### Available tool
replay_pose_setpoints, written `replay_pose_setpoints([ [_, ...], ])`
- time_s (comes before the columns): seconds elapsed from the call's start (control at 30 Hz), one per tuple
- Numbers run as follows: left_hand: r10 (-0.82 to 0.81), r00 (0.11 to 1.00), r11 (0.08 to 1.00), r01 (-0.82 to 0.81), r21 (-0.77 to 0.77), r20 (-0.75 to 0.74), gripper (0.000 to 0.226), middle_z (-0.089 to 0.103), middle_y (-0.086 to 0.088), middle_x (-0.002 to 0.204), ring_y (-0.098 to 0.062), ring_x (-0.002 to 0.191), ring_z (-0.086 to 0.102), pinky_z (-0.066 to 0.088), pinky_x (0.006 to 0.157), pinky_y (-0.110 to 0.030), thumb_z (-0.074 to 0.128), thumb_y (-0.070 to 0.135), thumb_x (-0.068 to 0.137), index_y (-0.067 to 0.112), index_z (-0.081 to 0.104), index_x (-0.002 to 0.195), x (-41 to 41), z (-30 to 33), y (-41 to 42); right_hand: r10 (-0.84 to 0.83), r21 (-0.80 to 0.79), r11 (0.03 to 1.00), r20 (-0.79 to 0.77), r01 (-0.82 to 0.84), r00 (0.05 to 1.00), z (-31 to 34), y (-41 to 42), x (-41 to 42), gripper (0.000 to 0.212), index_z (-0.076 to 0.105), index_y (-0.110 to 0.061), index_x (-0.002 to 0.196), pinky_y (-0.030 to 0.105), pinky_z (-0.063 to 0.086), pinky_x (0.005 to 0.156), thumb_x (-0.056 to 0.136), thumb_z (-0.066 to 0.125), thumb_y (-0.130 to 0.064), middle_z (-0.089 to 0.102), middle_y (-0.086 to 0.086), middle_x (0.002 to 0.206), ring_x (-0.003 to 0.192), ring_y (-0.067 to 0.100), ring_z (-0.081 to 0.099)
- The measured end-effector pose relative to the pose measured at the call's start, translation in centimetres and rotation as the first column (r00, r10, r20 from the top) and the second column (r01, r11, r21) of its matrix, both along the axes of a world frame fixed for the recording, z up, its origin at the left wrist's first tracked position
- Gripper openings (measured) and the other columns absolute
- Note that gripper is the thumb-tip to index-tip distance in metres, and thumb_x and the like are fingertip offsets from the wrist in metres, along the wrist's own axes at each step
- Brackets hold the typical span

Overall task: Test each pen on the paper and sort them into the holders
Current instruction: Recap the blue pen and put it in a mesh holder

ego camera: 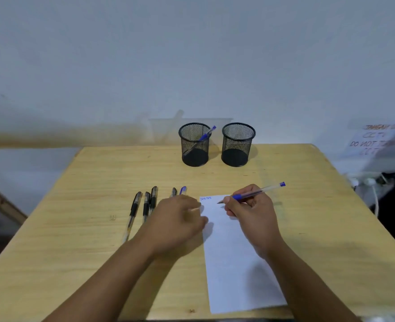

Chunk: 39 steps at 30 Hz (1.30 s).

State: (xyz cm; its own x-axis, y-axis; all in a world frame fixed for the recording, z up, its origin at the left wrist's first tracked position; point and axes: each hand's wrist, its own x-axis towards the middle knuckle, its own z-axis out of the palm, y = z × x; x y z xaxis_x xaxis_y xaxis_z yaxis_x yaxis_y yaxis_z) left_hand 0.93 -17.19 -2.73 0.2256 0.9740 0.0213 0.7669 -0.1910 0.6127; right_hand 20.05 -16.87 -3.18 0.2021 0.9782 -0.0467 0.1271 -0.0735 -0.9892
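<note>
My right hand (249, 212) grips a blue pen (256, 192), its tip on the top of the white paper (233, 263) beside small blue scribbles (205, 198). My left hand (180, 219) lies at the paper's left edge, fingers loosely curled, and seems to hold a small pale thing I cannot make out. Several pens lie in a row to the left: three black ones (145, 205), and two more (179, 191) partly hidden behind my left hand. Two black mesh holders stand at the back: the left holder (194, 145) has one blue pen (207, 134) in it, the right holder (237, 145) looks empty.
The wooden table (75, 228) stands against a pale wall. A paper sign (377, 140) with writing and some white cables (373, 189) are off the table's right side.
</note>
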Motion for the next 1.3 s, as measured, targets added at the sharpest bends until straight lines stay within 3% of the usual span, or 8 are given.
replay_pose_setpoints([
  [0.07,0.096,0.995,0.995,-0.097,0.017,0.026,0.023,0.066,0.014,0.105,-0.002,0.093,0.058,0.042,0.076,-0.011,0.063,0.037,0.089,0.029,0.071,0.109,-0.4,0.1,1.6,0.003,-0.014,1.0,-0.033,-0.004,0.999,0.1,-0.6,0.0,0.016,0.062,-0.002,0.088,0.034,0.061,0.072,0.082,0.074,-0.011,0.074,0.011,0.075,0.074,0.024,0.073],
  [0.27,0.223,0.97,0.975,-0.222,0.02,-0.099,0.036,0.065,0.005,0.107,-0.014,0.098,0.059,0.036,0.071,-0.024,0.061,0.033,0.092,0.02,0.065,0.125,-0.9,0.1,6.0,-0.002,-0.026,1.0,-0.078,0.0,0.997,0.4,-2.3,0.0,0.016,0.06,-0.003,0.087,0.04,0.059,0.076,0.083,0.073,-0.011,0.074,0.007,0.074,0.076,0.026,0.073],
  [0.37,0.211,0.957,0.977,-0.213,0.014,-0.199,0.027,0.07,-0.004,0.103,-0.022,0.098,0.062,0.041,0.065,-0.026,0.058,0.029,0.09,0.014,0.072,0.108,-0.7,0.0,6.9,-0.011,-0.026,1.0,-0.101,0.008,0.995,0.6,-2.6,-0.1,0.015,0.06,-0.005,0.086,0.041,0.058,0.077,0.083,0.074,-0.011,0.073,0.004,0.071,0.071,0.02,0.072],
  [0.6,0.241,0.945,0.971,-0.236,0.051,-0.219,0.016,0.072,0.01,0.094,-0.016,0.091,0.064,0.055,0.078,-0.032,0.064,0.034,0.087,0.029,0.076,0.095,-1.3,0.2,7.3,0.007,-0.022,1.0,-0.157,-0.011,0.988,0.7,-3.1,0.0,0.013,0.061,-0.006,0.088,0.031,0.055,0.071,0.083,0.072,-0.009,0.074,0.008,0.075,0.067,0.015,0.069],
  [0.73,0.311,0.944,0.948,-0.316,0.03,0.106,0.006,0.072,0.011,0.08,-0.007,0.081,0.065,0.051,0.07,-0.028,0.073,0.031,0.082,0.03,0.073,0.087,-1.3,1.2,6.3,0.026,0.0,1.0,-0.229,-0.027,0.973,0.6,-3.1,-0.1,0.013,0.063,-0.006,0.091,0.029,0.052,0.071,0.083,0.071,0.0,0.075,0.005,0.08,0.071,0.012,0.069],
  [0.9,0.396,0.686,0.917,-0.335,-0.218,0.61,0.007,0.076,0.001,0.08,-0.008,0.068,0.06,0.046,0.069,-0.023,0.078,0.023,0.082,0.019,0.076,0.087,-0.9,3.3,2.6,0.036,0.044,0.999,-0.388,-0.021,0.921,1.4,-2.8,-0.5,0.008,0.069,-0.007,0.09,0.038,0.056,0.088,0.086,0.069,-0.001,0.075,0.014,0.09,0.089,0.028,0.073],
  [1.07,0.482,0.501,0.876,-0.29,-0.386,0.718,0.014,0.077,0.001,0.088,-0.012,0.067,0.05,0.042,0.072,-0.031,0.071,0.025,0.088,0.014,0.074,0.096,-0.9,3.2,0.3,0.072,0.129,0.991,-0.409,-0.02,0.909,3.2,-2.8,-1.3,0.009,0.067,-0.001,0.094,0.03,0.06,0.079,0.087,0.068,0.002,0.076,0.014,0.087,0.086,0.029,0.075],
  [1.3,0.471,0.446,0.881,-0.265,-0.391,0.761,0.021,0.075,0.003,0.081,-0.003,0.053,0.048,0.039,0.068,-0.029,0.071,0.025,0.086,0.007,0.073,0.097,-1.4,3.3,-0.8,0.122,0.176,0.982,-0.328,-0.067,0.937,4.3,-2.9,-2.6,0.014,0.066,-0.001,0.096,0.021,0.059,0.07,0.084,0.071,0.002,0.077,0.006,0.085,0.08,0.022,0.075],
])
